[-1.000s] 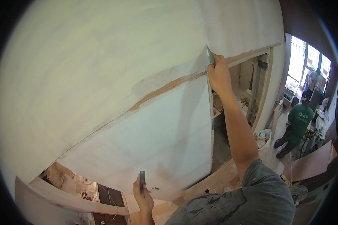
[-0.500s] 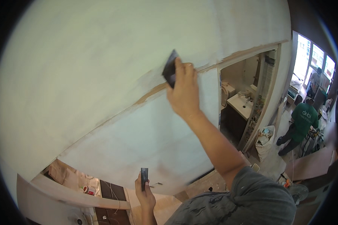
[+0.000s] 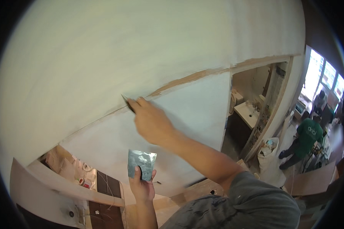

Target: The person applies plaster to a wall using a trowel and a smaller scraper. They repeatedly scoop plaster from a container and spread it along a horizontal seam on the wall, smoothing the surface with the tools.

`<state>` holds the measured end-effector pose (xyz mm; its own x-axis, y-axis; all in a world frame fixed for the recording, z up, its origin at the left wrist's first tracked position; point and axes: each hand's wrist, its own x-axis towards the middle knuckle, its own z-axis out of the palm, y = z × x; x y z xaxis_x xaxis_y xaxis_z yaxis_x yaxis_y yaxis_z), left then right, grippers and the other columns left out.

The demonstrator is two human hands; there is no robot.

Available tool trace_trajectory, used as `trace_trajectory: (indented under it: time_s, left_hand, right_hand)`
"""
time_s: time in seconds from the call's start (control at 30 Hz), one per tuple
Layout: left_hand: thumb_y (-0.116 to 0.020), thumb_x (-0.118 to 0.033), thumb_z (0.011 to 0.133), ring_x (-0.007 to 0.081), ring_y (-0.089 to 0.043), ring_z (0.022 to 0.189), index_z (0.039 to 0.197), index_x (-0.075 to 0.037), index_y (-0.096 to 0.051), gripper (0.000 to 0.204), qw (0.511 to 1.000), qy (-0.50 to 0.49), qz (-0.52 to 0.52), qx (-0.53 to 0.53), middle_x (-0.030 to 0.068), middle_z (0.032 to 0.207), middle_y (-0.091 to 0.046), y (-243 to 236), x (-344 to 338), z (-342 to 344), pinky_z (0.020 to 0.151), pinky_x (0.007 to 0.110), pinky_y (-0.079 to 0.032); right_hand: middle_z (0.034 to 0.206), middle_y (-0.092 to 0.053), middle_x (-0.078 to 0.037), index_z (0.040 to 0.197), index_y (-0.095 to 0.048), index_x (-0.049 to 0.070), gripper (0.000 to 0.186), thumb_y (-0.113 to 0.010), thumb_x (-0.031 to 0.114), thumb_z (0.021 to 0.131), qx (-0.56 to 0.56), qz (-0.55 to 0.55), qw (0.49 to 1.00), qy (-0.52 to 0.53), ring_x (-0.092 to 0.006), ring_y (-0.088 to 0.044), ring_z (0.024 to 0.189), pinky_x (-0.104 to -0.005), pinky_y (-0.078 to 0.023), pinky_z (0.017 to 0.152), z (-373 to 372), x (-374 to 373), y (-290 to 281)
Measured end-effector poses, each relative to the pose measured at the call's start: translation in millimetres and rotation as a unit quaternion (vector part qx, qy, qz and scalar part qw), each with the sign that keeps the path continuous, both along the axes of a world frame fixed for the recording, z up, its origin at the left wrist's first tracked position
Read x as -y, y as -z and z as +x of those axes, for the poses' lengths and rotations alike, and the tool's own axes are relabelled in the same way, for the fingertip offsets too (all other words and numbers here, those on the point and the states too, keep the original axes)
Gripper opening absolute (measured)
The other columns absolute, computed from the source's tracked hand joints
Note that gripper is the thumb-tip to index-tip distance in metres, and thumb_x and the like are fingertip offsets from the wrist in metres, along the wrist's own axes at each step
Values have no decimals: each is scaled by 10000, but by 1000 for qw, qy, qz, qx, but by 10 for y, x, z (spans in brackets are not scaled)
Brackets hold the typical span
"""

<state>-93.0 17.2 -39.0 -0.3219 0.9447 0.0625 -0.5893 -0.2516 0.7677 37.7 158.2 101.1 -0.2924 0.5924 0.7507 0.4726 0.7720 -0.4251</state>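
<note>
My right hand (image 3: pixel 150 123) grips a thin scraper (image 3: pixel 129 102) at the seam between the large cream upper panel (image 3: pixel 95 57) and the pale lower panel (image 3: pixel 191 114). Its blade is seen nearly edge-on, and my fingers cover part of it. A rough tan strip (image 3: pixel 183 80) runs along the seam to the right of the hand. Below, my left hand (image 3: pixel 141 187) holds a square metal scraper (image 3: pixel 143 160) upright, with its face turned to the camera and some pale smears on it.
A doorway at right shows a white sink (image 3: pixel 248 112). A bulging white sack (image 3: pixel 267 158) stands beside it. A person in a green shirt (image 3: pixel 307 137) and another person (image 3: pixel 319 103) are farther right, near bright windows. An opening at lower left holds clutter (image 3: pixel 76 170).
My right hand has swept down and leftward along the seam from the panel corner with its scraper. The metal blade in my left hand has turned from edge-on to face the camera.
</note>
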Motion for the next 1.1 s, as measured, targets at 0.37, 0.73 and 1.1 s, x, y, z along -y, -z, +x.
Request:
trace_trajectory:
  time_s: [0.37,0.73,1.1]
  left_hand:
    - [-451,-136,1089,298,-714,1021,1385,57,-502,357,923,265,81,269,231,1206,-671,-302,86,135,579,301,-677]
    - [-639,207,742,438,-602,1286,1325,-203,-664,713,704,-75,407,-577,193,1399,-593,-40,-140,262,994,489,-580]
    - [-524,209,883,393,-619,1252,1370,-142,-649,614,701,-92,154,-690,191,1298,-617,361,58,8,1003,436,-542]
  right_hand:
    - [1321,-583,-132,1552,-463,122,715,-633,-33,874,103,6,974,-202,-312,-598,1158,-373,-515,978,1041,682,921]
    - [1195,-662,-88,1299,-587,51,329,-605,63,971,-446,-668,491,-337,-230,-620,1023,-411,-503,755,1315,1063,1374]
    - [1014,-696,-119,1259,-591,-39,324,-600,149,995,-272,-209,928,147,-180,-650,869,-367,-514,863,2275,155,353]
